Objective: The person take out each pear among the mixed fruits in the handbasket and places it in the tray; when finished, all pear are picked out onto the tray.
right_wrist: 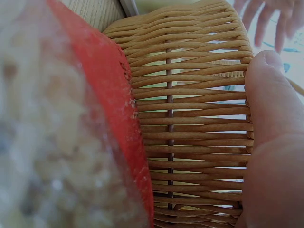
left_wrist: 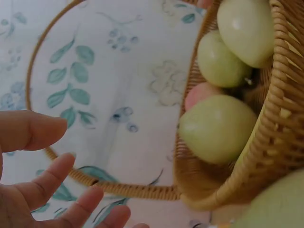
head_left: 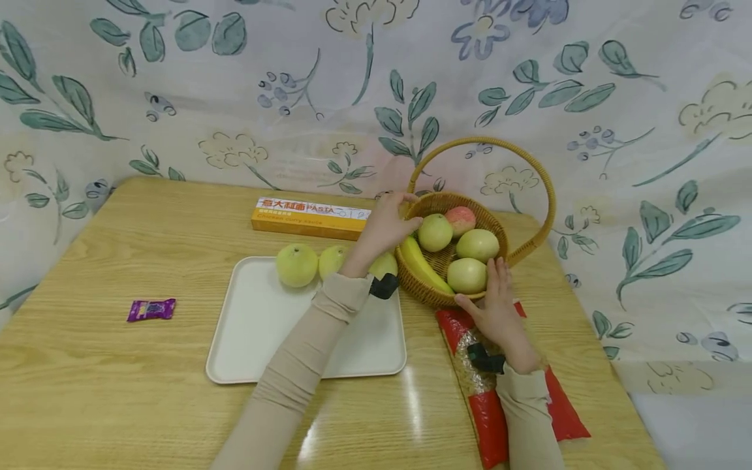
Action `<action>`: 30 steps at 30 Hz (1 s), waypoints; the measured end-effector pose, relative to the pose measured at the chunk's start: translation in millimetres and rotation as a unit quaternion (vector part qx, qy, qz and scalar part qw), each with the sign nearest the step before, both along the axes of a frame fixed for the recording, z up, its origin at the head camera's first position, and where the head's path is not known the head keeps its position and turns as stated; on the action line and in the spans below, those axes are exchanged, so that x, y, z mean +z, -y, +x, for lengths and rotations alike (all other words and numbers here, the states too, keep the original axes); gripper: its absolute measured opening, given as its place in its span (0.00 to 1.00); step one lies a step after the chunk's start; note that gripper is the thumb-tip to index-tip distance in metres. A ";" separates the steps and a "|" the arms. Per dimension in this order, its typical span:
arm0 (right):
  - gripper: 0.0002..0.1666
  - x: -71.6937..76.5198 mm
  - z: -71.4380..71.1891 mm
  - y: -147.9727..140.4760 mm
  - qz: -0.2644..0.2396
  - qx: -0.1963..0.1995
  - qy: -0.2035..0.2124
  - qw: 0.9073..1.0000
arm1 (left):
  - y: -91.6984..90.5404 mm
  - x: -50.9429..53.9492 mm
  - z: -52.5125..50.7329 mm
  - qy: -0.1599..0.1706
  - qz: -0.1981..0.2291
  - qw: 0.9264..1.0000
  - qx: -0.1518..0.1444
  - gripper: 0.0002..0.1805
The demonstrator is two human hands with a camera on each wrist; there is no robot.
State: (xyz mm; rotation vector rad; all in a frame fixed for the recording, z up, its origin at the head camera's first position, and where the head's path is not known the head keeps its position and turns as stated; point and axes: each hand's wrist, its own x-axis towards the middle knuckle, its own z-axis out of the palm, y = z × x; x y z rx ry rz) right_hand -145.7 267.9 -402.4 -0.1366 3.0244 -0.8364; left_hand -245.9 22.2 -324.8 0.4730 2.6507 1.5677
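Observation:
A wicker basket [head_left: 425, 292] with a tall handle holds a banana [head_left: 424, 266], a reddish fruit [head_left: 461, 220] and several pale green fruits [head_left: 477, 245]. At its left rim is the left hand [head_left: 388, 223], fingers spread near the handle's base; in the left wrist view that hand [left_wrist: 57, 180] has parted fingers with nothing between them. The right hand [head_left: 498, 313] lies against the basket's near right rim, fingers extended beside a green fruit. In the right wrist view its thumb [right_wrist: 273, 99] touches the woven rim.
Left of the basket, a white tray [head_left: 264, 326] has several green fruits along its back edge, partly behind the left arm. A pasta box [head_left: 311, 219] lies behind it. A purple packet [head_left: 151, 309] lies far left. Red-ended bags [head_left: 489, 418] lie under the right forearm.

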 end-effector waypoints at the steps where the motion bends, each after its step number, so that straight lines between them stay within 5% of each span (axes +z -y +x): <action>1: 0.60 0.0 -0.3 -0.2 0.000 0.000 0.001 1.000 | -5.2 -0.4 -4.1 0.004 -0.010 1.000 -0.010 0.22; 8: 0.60 -0.4 -0.4 -0.2 -0.003 0.001 -0.004 1.000 | -33.1 -2.5 -26.0 0.047 -0.053 0.996 -0.057 0.28; 12: 0.59 -0.7 -0.3 0.4 -0.002 -0.002 -0.004 1.000 | -44.2 -6.3 -34.1 0.065 -0.093 0.992 -0.053 0.32; 17: 0.59 -1.5 -0.8 1.0 -0.005 -0.005 -0.005 1.000 | -57.6 -13.9 -41.2 0.101 -0.081 0.991 -0.037 0.36; 24: 0.61 -7.7 0.1 0.6 -0.006 -0.006 -0.012 1.000 | -73.1 -38.8 -50.3 0.140 -0.078 0.987 -0.017 0.37; 30: 0.61 -5.7 -2.9 -0.7 -0.003 -0.011 -0.023 1.000 | -85.6 -54.8 -61.8 0.137 -0.065 0.988 -0.024 0.35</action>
